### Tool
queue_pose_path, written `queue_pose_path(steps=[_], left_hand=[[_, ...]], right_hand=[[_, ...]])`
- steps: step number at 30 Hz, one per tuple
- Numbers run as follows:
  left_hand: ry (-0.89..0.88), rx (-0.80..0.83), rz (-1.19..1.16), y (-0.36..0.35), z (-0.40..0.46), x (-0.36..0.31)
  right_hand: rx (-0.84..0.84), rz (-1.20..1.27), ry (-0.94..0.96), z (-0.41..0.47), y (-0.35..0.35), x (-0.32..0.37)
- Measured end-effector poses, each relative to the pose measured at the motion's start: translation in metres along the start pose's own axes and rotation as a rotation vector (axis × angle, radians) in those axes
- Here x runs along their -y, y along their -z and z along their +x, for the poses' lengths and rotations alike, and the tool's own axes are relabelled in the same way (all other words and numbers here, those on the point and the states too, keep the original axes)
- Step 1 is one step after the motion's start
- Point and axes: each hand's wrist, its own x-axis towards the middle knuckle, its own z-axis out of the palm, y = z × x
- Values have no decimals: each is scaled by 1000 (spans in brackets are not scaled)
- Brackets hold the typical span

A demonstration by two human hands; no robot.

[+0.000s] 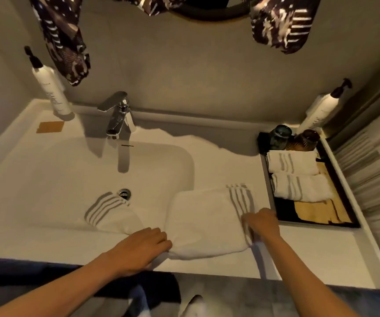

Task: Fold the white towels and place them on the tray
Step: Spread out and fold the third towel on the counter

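Note:
A white towel with grey stripes (207, 220) lies partly folded on the counter beside the sink. My left hand (143, 244) grips its near left corner. My right hand (263, 223) pinches its right edge by the stripes. Another white striped towel (113, 213) lies crumpled in the sink basin near the drain. The dark tray (285, 216) stands at the right on the counter. Two folded striped towels rest on it, the far towel (292, 162) behind the near towel (303, 187).
A chrome faucet (118, 115) stands behind the white sink (47, 179). Pump bottles stand at the back left (51, 88) and back right (319, 110). Two dark glasses (294, 137) sit at the tray's far end. A patterned cloth (65, 42) hangs above.

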Motion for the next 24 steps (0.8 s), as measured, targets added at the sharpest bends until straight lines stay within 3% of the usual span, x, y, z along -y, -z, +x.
queue_pose_path(steps=[4, 7, 11, 16, 20, 24], left_hand=[[63, 75, 83, 3, -2, -4], [88, 19, 143, 6, -8, -14], [36, -51, 175, 9, -11, -29], [-34, -85, 124, -11, -10, -57], [-55, -113, 132, -33, -7, -87], [48, -135, 24, -27, 6, -105]], right_hand=[[11, -51, 77, 0, 12, 7], [35, -10, 96, -3, 20, 4], [78, 221, -74, 0, 54, -21], [146, -10, -271, -20, 87, -62], [239, -152, -256, -41, 115, -74], [179, 80, -149, -52, 144, -60]])
